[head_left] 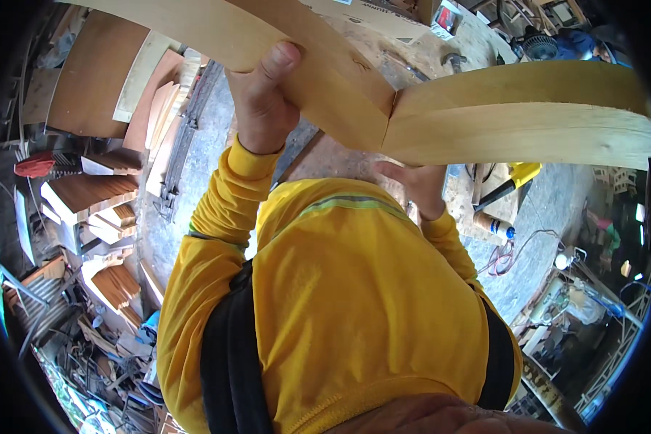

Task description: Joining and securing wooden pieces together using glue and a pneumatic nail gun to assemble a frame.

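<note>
My left hand [262,98] grips the edge of a long pale wooden board [325,79] that runs from the upper left toward the middle. A second pale board [528,123] meets it at an angled joint near the centre and stretches to the right. My right hand [416,184] presses up against the underside of that joint, fingers spread flat on the wood. Both arms wear yellow sleeves, and my yellow shirt with black straps fills the lower middle of the view.
Stacks of cut wood pieces [94,195] and plywood sheets [94,79] lie at the left on a concrete floor [195,166]. A yellow tool [517,177] and a bottle [495,226] sit at the right. Scrap and metal frames crowd the lower left and right.
</note>
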`<state>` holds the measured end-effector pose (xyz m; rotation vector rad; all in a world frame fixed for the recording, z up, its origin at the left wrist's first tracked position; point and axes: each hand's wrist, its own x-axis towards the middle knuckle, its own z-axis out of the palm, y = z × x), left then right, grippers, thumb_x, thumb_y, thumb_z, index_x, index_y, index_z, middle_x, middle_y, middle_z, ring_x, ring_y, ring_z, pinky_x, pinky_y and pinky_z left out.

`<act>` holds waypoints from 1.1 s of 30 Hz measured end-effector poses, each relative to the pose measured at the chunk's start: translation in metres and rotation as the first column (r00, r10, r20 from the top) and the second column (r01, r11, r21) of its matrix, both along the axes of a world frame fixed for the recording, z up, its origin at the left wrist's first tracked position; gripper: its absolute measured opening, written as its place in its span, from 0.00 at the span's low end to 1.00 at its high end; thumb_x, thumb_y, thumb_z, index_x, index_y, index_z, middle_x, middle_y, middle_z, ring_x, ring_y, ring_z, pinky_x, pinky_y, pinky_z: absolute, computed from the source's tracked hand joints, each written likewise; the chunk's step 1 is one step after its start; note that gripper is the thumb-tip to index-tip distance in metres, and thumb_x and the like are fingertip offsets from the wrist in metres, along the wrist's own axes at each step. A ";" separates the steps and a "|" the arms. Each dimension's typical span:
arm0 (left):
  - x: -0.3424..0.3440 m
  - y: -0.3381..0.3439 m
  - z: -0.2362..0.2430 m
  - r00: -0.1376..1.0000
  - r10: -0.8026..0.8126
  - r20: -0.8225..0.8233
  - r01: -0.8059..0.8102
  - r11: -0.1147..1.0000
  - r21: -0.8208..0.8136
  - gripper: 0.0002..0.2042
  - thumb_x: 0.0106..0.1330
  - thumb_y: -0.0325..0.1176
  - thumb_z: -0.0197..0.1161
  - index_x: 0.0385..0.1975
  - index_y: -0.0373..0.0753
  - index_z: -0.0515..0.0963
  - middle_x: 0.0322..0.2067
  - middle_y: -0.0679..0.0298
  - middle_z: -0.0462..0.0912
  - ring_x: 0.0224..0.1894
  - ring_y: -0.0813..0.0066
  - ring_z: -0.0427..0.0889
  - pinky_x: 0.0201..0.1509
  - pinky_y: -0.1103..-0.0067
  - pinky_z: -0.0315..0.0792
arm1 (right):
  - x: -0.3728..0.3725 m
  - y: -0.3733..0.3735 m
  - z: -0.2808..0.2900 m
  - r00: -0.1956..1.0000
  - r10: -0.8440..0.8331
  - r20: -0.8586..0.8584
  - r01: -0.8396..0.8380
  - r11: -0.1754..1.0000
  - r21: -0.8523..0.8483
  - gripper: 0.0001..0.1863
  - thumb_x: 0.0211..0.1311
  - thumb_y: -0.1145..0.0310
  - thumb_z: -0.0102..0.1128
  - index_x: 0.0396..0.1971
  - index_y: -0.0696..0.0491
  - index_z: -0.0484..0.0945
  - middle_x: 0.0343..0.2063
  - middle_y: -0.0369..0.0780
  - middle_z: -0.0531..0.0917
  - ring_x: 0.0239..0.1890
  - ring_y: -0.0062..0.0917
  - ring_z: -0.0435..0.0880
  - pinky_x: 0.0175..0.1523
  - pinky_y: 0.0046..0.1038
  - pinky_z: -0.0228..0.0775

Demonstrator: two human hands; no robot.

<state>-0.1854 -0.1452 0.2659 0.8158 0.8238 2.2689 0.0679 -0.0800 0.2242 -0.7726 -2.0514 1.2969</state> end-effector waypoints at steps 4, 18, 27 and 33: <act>0.010 0.006 0.002 0.995 0.096 0.012 -0.096 0.995 0.027 0.27 0.55 0.41 0.75 0.51 0.35 0.75 0.45 0.63 0.81 0.48 0.68 0.80 0.54 0.71 0.74 | -0.012 -0.001 0.001 0.997 -0.071 0.006 0.068 0.974 0.217 0.32 0.41 0.68 0.85 0.49 0.58 0.81 0.44 0.39 0.85 0.46 0.28 0.83 0.54 0.30 0.74; 0.017 -0.026 -0.014 0.994 0.016 -0.104 -0.016 1.000 0.002 0.36 0.56 0.49 0.75 0.59 0.36 0.67 0.51 0.59 0.77 0.51 0.62 0.80 0.57 0.64 0.76 | 0.014 0.003 -0.022 0.997 -0.071 0.019 0.066 0.976 0.207 0.26 0.46 0.66 0.81 0.48 0.56 0.83 0.43 0.40 0.86 0.45 0.29 0.85 0.54 0.31 0.76; 0.002 -0.031 0.008 0.851 -0.232 -0.471 0.402 0.864 0.302 0.41 0.47 0.49 0.83 0.57 0.38 0.66 0.51 0.53 0.78 0.53 0.56 0.80 0.59 0.58 0.74 | 0.023 0.014 -0.022 0.857 0.053 -0.513 -0.203 0.949 -0.241 0.19 0.61 0.65 0.68 0.46 0.60 0.75 0.51 0.57 0.80 0.56 0.44 0.80 0.60 0.43 0.74; 0.006 -0.049 0.014 0.708 -0.456 -0.540 0.643 0.733 0.224 0.36 0.52 0.48 0.80 0.57 0.39 0.69 0.52 0.48 0.77 0.55 0.50 0.79 0.61 0.56 0.72 | 0.020 0.031 -0.015 0.802 0.310 -0.510 -0.261 0.951 0.167 0.14 0.70 0.67 0.56 0.45 0.65 0.75 0.49 0.57 0.82 0.51 0.45 0.83 0.59 0.46 0.75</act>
